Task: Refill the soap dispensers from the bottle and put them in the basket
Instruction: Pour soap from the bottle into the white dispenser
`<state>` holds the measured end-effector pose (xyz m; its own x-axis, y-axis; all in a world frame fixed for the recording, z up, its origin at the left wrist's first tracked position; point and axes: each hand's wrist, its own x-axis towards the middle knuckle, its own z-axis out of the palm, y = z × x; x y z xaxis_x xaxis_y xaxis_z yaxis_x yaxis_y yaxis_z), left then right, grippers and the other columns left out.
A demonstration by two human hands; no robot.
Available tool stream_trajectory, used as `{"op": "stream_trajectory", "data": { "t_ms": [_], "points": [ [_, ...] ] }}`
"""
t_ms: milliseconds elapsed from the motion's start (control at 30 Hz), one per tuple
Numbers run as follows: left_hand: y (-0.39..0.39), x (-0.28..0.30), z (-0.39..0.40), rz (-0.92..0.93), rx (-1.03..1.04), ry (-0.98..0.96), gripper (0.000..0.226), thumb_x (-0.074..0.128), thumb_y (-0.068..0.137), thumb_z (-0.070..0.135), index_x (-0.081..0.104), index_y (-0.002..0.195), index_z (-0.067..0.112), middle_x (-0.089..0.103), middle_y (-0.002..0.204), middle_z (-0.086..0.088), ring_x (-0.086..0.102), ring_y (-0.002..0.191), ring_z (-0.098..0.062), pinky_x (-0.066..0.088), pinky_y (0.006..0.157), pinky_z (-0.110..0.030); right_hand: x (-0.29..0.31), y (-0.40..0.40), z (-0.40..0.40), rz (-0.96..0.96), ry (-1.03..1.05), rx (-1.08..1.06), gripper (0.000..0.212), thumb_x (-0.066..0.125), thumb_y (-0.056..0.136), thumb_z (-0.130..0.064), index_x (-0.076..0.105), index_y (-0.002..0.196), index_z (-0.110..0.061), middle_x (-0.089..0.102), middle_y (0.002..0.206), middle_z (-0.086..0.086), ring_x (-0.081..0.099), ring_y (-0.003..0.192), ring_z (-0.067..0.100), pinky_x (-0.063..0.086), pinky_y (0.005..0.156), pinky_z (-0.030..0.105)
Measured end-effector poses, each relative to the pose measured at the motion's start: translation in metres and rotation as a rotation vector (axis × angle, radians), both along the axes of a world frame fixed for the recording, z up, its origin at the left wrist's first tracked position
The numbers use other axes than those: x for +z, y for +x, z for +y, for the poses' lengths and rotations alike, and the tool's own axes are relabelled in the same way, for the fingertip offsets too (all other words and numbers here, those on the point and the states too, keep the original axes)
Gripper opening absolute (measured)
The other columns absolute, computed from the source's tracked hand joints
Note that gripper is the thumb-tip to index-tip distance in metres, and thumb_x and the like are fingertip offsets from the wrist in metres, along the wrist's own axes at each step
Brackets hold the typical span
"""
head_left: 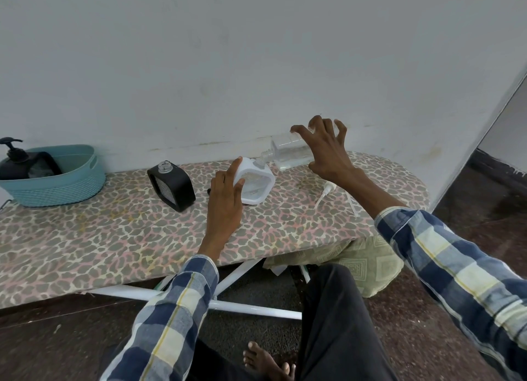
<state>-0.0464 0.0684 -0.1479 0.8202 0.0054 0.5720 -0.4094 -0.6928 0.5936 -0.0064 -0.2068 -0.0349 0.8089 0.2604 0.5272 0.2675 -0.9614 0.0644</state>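
My right hand [325, 149] grips a clear square refill bottle [288, 151], tipped on its side with its neck over the open mouth of a white soap dispenser [258, 185]. My left hand [226, 194] holds the white dispenser at its left side, and the dispenser leans to the left. A black dispenser [172, 185] with no pump stands tilted to the left of it. A second black dispenser [17, 159] with its pump on sits inside the teal basket [71, 186] at the far left.
Everything rests on a low ironing board [114, 238] with a leopard-print cover, set against a white wall. A white pump head [325, 194] with its tube lies on the board under my right forearm. My legs and bare foot are below the board's near edge.
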Motion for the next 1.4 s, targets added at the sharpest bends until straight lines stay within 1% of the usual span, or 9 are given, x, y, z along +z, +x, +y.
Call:
{"op": "stream_trajectory", "data": {
  "t_ms": [467, 633, 767, 900, 1033, 1167, 1233, 1333, 1400],
  "points": [
    [0.002, -0.001, 0.0, 0.001, 0.006, 0.004, 0.049, 0.033, 0.119, 0.038, 0.025, 0.168, 0.043, 0.048, 0.147, -0.003, 0.045, 0.13, -0.017, 0.041, 0.097, -0.029, 0.001, 0.0, 0.001, -0.017, -0.012, -0.007, 0.103, 0.067, 0.052, 0.012, 0.046, 0.141, -0.035, 0.04, 0.126, 0.006, 0.043, 0.127, 0.027, 0.014, 0.121, 0.057],
    [0.001, -0.001, 0.0, 0.0, 0.008, 0.002, 0.049, 0.033, 0.119, 0.038, 0.025, 0.168, 0.042, 0.048, 0.147, -0.004, 0.043, 0.129, -0.014, 0.039, 0.099, -0.029, 0.0, 0.001, 0.001, -0.017, -0.016, -0.011, 0.104, 0.068, 0.051, 0.011, 0.045, 0.142, -0.035, 0.039, 0.127, 0.006, 0.043, 0.127, 0.027, 0.014, 0.121, 0.056],
    [0.0, 0.0, 0.0, -0.011, 0.002, 0.004, 0.049, 0.031, 0.119, 0.04, 0.025, 0.168, 0.042, 0.048, 0.146, -0.004, 0.044, 0.128, -0.015, 0.042, 0.099, -0.031, -0.001, 0.001, 0.0, -0.026, -0.011, -0.004, 0.103, 0.068, 0.051, 0.009, 0.045, 0.142, -0.035, 0.04, 0.127, 0.007, 0.043, 0.127, 0.028, 0.014, 0.121, 0.056],
    [0.0, 0.0, 0.0, -0.007, 0.005, 0.002, 0.049, 0.032, 0.119, 0.04, 0.024, 0.168, 0.043, 0.049, 0.143, -0.003, 0.044, 0.127, -0.014, 0.044, 0.096, -0.031, -0.003, 0.0, 0.0, -0.033, 0.013, 0.004, 0.104, 0.066, 0.05, 0.01, 0.045, 0.142, -0.034, 0.04, 0.126, 0.006, 0.043, 0.126, 0.027, 0.014, 0.12, 0.056],
    [0.0, 0.001, 0.001, 0.003, -0.004, -0.011, 0.049, 0.032, 0.119, 0.041, 0.023, 0.168, 0.044, 0.048, 0.14, -0.001, 0.046, 0.125, -0.016, 0.048, 0.095, -0.035, -0.01, 0.001, 0.0, -0.012, 0.049, 0.0, 0.105, 0.069, 0.05, 0.009, 0.044, 0.143, -0.034, 0.04, 0.127, 0.007, 0.042, 0.125, 0.027, 0.014, 0.12, 0.056],
    [0.0, 0.001, 0.0, 0.012, -0.009, -0.02, 0.049, 0.032, 0.119, 0.041, 0.023, 0.168, 0.044, 0.049, 0.141, -0.003, 0.047, 0.126, -0.019, 0.049, 0.095, -0.036, -0.019, 0.003, 0.0, 0.017, 0.116, 0.0, 0.105, 0.069, 0.052, 0.007, 0.042, 0.144, -0.036, 0.039, 0.128, 0.005, 0.043, 0.126, 0.026, 0.014, 0.121, 0.055],
    [0.0, 0.001, 0.0, 0.016, -0.011, -0.031, 0.049, 0.032, 0.119, 0.042, 0.024, 0.168, 0.044, 0.048, 0.142, -0.003, 0.047, 0.128, -0.019, 0.049, 0.096, -0.037, -0.024, 0.004, 0.001, 0.036, 0.146, -0.007, 0.104, 0.073, 0.053, 0.004, 0.042, 0.144, -0.036, 0.039, 0.127, 0.004, 0.043, 0.126, 0.026, 0.015, 0.12, 0.055],
    [-0.001, 0.002, 0.0, 0.022, -0.018, -0.056, 0.049, 0.032, 0.119, 0.043, 0.025, 0.168, 0.042, 0.047, 0.147, -0.002, 0.045, 0.129, -0.014, 0.044, 0.097, -0.031, -0.034, 0.005, 0.004, 0.08, 0.214, -0.009, 0.099, 0.079, 0.057, -0.007, 0.041, 0.144, -0.038, 0.04, 0.126, 0.002, 0.044, 0.125, 0.025, 0.018, 0.118, 0.056],
    [-0.002, 0.002, -0.001, 0.022, -0.021, -0.068, 0.049, 0.034, 0.119, 0.042, 0.027, 0.167, 0.04, 0.046, 0.149, -0.001, 0.043, 0.127, -0.01, 0.04, 0.095, -0.022, -0.041, 0.007, 0.006, 0.109, 0.258, -0.008, 0.097, 0.083, 0.061, -0.016, 0.04, 0.145, -0.037, 0.042, 0.128, 0.002, 0.046, 0.125, 0.026, 0.024, 0.115, 0.058]
  ]
}}
